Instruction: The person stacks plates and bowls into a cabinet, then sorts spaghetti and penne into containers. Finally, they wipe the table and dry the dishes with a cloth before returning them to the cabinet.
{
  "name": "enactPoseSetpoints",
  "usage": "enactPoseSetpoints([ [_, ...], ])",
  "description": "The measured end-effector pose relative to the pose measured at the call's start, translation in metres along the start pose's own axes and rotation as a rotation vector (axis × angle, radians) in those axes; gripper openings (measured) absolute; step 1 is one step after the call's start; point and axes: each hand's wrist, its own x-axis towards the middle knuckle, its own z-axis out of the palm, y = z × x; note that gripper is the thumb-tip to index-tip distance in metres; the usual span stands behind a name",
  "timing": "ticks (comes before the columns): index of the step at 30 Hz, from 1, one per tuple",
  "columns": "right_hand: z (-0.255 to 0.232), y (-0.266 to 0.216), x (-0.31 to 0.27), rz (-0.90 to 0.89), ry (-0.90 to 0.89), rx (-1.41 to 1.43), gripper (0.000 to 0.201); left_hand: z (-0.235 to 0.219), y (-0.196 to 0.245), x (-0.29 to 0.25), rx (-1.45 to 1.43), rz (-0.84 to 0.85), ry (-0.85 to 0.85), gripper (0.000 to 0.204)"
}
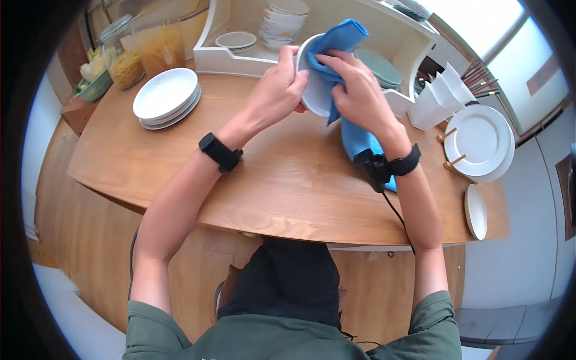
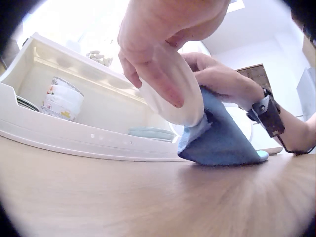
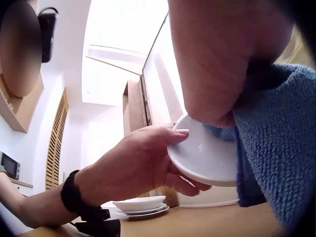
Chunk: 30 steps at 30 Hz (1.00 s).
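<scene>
A small white plate [image 1: 314, 90] is held on edge above the wooden table [image 1: 198, 174]. My left hand [image 1: 281, 84] grips the plate's left rim, thumb in front and fingers behind. My right hand [image 1: 357, 90] presses a blue cloth [image 1: 336, 39] against the plate's face, fingers curled into the fabric; the cloth's tail [image 1: 360, 144] hangs down to the table. The left wrist view shows the plate [image 2: 175, 94] from below with the cloth [image 2: 217, 138] draped under it. The right wrist view shows the plate [image 3: 205, 160], the left hand [image 3: 143, 168] and the cloth [image 3: 274, 163] close up.
A stack of white plates [image 1: 166, 96] lies at the table's far left. A white dish rack [image 1: 240, 54] behind holds bowls [image 1: 282, 21] and grey plates [image 1: 381, 69]. More white plates [image 1: 480, 141] stand in a wooden rack at right, one plate [image 1: 476, 211] near the edge. Jars [image 1: 123, 51] stand far left.
</scene>
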Motion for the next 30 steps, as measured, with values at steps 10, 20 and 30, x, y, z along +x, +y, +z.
enactPoseSetpoints([
  [10,0.003,-0.013,0.000,0.004,-0.140,0.229,0.064,0.003,-0.001,0.000,-0.097,0.117,0.175,0.043],
  [20,-0.006,-0.017,0.000,0.049,-0.169,0.236,0.060,-0.003,-0.002,0.005,-0.145,0.152,0.253,0.050],
  [30,-0.029,0.002,-0.005,0.115,-0.241,-0.350,0.053,-0.009,0.005,0.002,-0.016,0.123,0.203,0.040],
])
